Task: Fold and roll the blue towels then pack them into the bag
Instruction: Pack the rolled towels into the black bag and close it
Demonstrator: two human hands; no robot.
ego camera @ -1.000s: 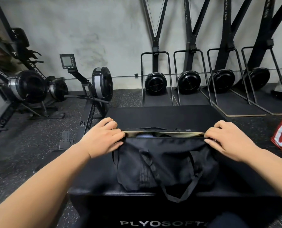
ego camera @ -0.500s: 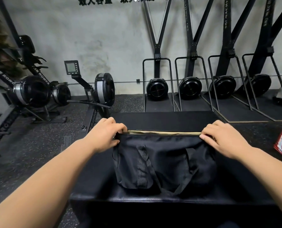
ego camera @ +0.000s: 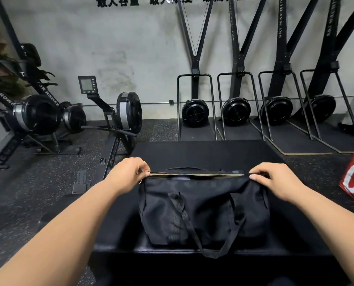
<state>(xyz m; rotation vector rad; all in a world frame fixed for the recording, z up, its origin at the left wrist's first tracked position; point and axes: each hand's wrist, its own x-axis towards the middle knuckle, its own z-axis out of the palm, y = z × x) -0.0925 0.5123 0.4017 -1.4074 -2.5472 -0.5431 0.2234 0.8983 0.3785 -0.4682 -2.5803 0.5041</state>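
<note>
Black soft box (ego camera: 202, 153) is seen under both hands. The black bag (ego camera: 202, 213) is stretched between them, its top ends pinched by the left hand (ego camera: 126, 175) and right hand (ego camera: 275, 180). Its mouth has been pulled thinner, so the towels are likely packed inside.

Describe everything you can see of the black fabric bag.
The black soft fabric bag lies slumped on the black padded box, its top opening pulled taut into a narrow slit with a tan inner edge. A black webbing handle loop droops over the box's front edge. The left hand and right hand pinch the opening's two ends.
</note>
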